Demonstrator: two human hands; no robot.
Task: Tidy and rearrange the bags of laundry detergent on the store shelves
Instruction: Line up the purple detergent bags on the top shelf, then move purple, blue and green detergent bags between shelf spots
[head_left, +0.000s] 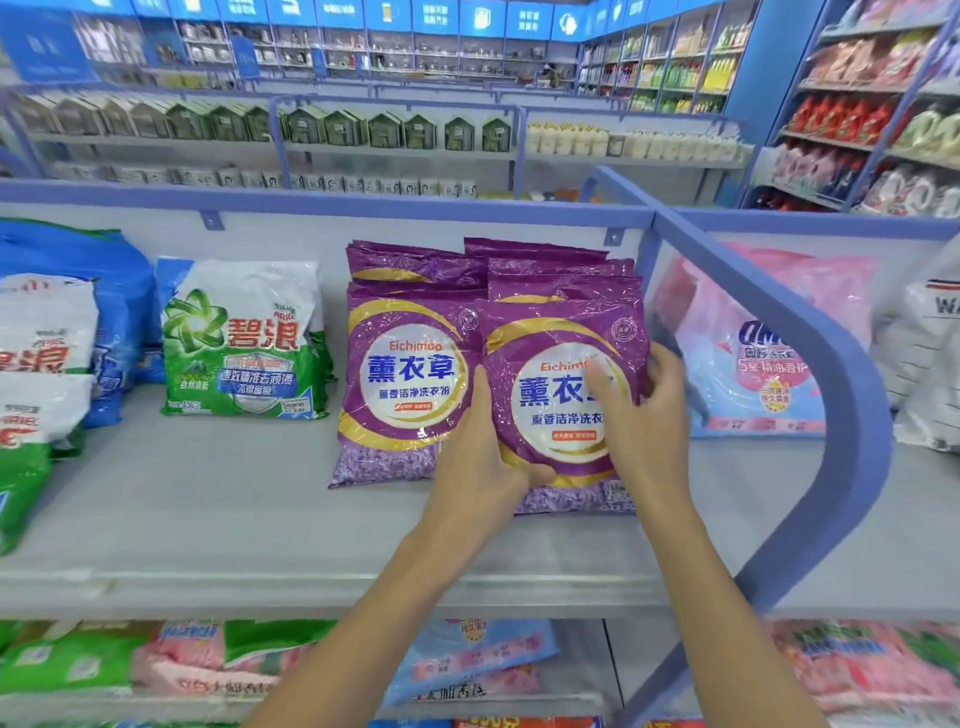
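**Gripping the front purple bag with both hands on the grey shelf**

Both hands are on one purple detergent bag (550, 431), which stands upright at the right end of the grey shelf (208, 493), just beside the blue-framed divider (852, 415). The left hand (483, 457) takes the bag at its lower left edge: the thumb lies across the front near the bottom, while the fingers are hidden at the bag's side, so how far they wrap cannot be told. The right hand (644, 415) holds the right edge, its fingers curled round that side and its thumb laid over the white circle of the label.

A second purple bag (405, 384) of the same kind stands just to the left, touching the held one, with its lower right corner covered by the left hand. More purple bags (545, 265) are stacked upright behind these two, their tops showing above them.

Further left, apart from the purple group, a green-and-white bag (244, 343) stands leaning back. Beyond it sits a blue bag (119, 291), and at the left edge of the view are more white-and-green bags (41, 338).

On the other side of the divider a pink bag (753, 353) stands upright, with a white bag (930, 338) partly in view next to it. The lower shelf holds blurred green, pink and blue bags (467, 660) lying flat.
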